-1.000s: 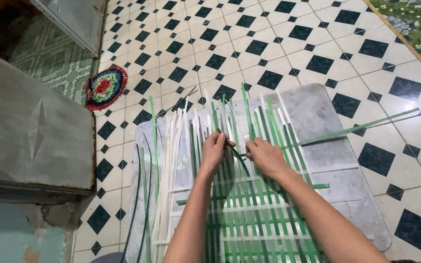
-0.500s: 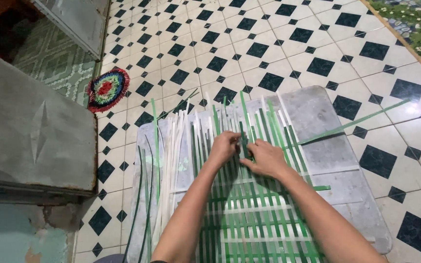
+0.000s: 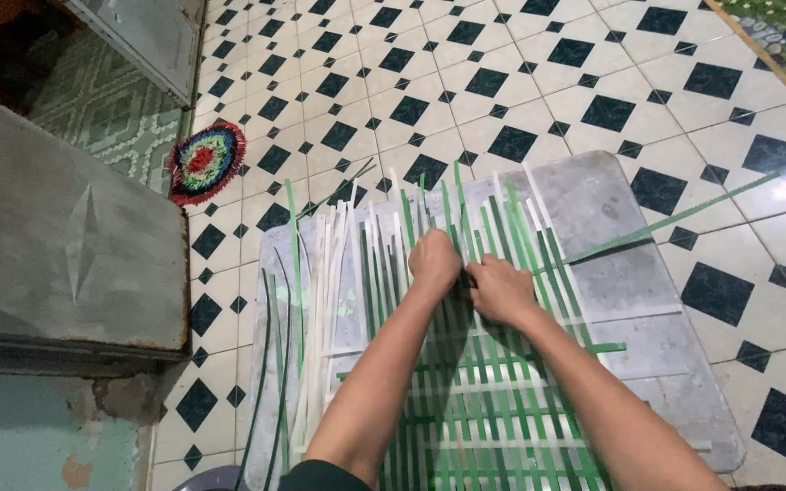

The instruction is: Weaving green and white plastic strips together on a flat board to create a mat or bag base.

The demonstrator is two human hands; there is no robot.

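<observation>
A partly woven mat of green and white plastic strips [image 3: 493, 409] lies on a grey board [image 3: 629, 300] on the floor. My left hand [image 3: 435, 262] is closed on upright strips at the mat's upper edge. My right hand [image 3: 500, 289] sits right beside it, fingers curled and pinching strips at the same spot. The two hands touch. Loose white strips [image 3: 334, 300] and green strips [image 3: 293, 273] fan out to the left. One long green strip [image 3: 675, 220] runs off to the right across the board and the tiles.
The floor is white tile with black diamonds [image 3: 520, 82]. A round multicoloured mat [image 3: 202, 162] lies at the upper left. A grey concrete step [image 3: 56, 245] fills the left side. A metal door edge [image 3: 152, 36] is at the top left.
My hands have drawn together and moved up to the mat's top edge; the left hand's spread fingers have closed on the strips.
</observation>
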